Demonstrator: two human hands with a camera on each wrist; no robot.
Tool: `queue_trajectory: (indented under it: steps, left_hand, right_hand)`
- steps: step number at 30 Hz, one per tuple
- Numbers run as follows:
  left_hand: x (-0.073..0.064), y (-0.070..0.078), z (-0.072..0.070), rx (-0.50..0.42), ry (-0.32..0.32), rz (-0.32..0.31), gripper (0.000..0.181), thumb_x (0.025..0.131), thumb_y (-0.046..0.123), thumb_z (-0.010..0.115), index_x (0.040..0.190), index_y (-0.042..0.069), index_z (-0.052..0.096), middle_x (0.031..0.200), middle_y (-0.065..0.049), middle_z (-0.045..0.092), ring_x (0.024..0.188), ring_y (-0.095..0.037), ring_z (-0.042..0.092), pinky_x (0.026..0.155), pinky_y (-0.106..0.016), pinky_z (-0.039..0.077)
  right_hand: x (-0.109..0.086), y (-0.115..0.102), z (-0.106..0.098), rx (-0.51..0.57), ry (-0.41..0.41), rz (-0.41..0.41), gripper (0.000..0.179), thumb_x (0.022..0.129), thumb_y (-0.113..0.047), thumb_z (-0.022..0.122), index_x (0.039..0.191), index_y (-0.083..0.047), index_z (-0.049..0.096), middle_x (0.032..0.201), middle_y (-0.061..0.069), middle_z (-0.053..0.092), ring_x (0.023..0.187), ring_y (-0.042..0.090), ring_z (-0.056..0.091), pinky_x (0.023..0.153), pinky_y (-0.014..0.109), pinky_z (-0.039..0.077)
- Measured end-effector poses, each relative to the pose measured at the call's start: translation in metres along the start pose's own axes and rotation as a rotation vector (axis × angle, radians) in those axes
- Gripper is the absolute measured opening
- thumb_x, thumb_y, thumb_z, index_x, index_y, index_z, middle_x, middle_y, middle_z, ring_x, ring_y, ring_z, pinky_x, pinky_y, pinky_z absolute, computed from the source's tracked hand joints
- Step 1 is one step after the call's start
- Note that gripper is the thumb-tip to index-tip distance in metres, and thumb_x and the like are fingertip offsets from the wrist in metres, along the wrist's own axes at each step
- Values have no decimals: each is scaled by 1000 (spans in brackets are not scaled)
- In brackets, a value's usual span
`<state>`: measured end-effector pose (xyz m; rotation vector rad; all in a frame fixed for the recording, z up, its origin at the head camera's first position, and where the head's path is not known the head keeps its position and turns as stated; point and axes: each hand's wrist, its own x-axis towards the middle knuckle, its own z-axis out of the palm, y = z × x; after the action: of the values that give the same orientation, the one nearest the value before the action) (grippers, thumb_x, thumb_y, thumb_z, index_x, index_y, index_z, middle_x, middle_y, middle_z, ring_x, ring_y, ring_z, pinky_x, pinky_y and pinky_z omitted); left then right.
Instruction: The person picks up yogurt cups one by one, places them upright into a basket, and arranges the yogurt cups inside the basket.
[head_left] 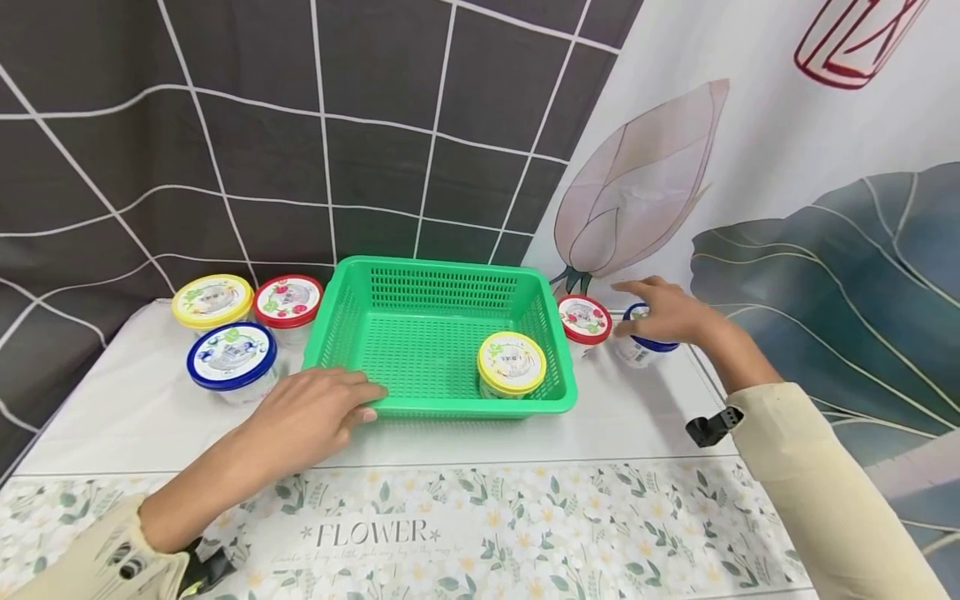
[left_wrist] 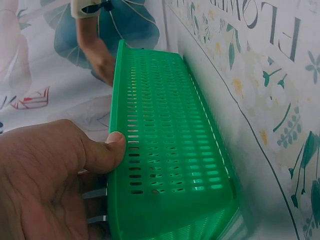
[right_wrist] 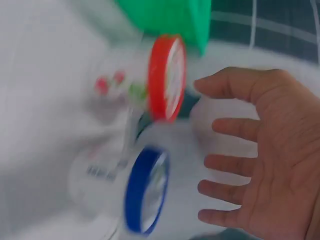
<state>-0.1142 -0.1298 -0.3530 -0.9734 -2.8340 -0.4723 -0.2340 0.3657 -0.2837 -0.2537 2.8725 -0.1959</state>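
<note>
My left hand (head_left: 311, 412) grips the near left rim of a green plastic basket (head_left: 450, 407). In the left wrist view its thumb (left_wrist: 116, 150) presses the outer side, with the fingers behind the rim. A yellow-lidded tub (head_left: 512, 364) stands inside the basket at the near right. My right hand (head_left: 663, 312) hovers with spread fingers over a blue-lidded tub (head_left: 637, 354), partly covering it. The right wrist view shows a gap between the fingers and that tub (right_wrist: 145, 190). Beside it, nearer the basket, stands a red-lidded tub (head_left: 585, 321).
Left of the basket stand a yellow-lidded tub (head_left: 212, 302), a red-lidded tub (head_left: 288, 302) and a blue-lidded tub (head_left: 232, 357), close together. A dark checked cloth (head_left: 390, 158) hangs behind. The white table cover (head_left: 420, 442) has a flowered strip along the front.
</note>
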Motion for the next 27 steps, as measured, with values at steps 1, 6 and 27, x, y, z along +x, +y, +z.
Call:
queue_trajectory:
  steps: [1, 6, 27]
  left_hand:
    - [0, 0, 0, 0, -3, -2, 27, 104, 17, 80, 131, 15, 83, 124, -3, 84, 120, -34, 79, 103, -61, 63]
    - [-1, 0, 0, -5, -22, -3, 27, 105, 17, 79, 132, 15, 83, 127, -4, 83, 121, -35, 79, 104, -62, 62]
    - [1, 1, -2, 14, -10, 20, 24, 104, 14, 80, 128, 15, 83, 112, 1, 81, 105, -26, 78, 93, -54, 64]
  right_hand:
    - [2, 9, 2, -12, -13, 26, 86, 100, -43, 73, 171, -5, 43, 169, 43, 35, 149, 71, 41, 108, 84, 54]
    - [7, 38, 16, -21, -74, 88, 88, 99, -42, 76, 170, -3, 42, 166, 47, 35, 149, 77, 35, 112, 88, 47]
    - [10, 54, 15, -26, -36, 84, 79, 102, -39, 74, 167, -3, 46, 157, 50, 41, 136, 71, 49, 105, 84, 54]
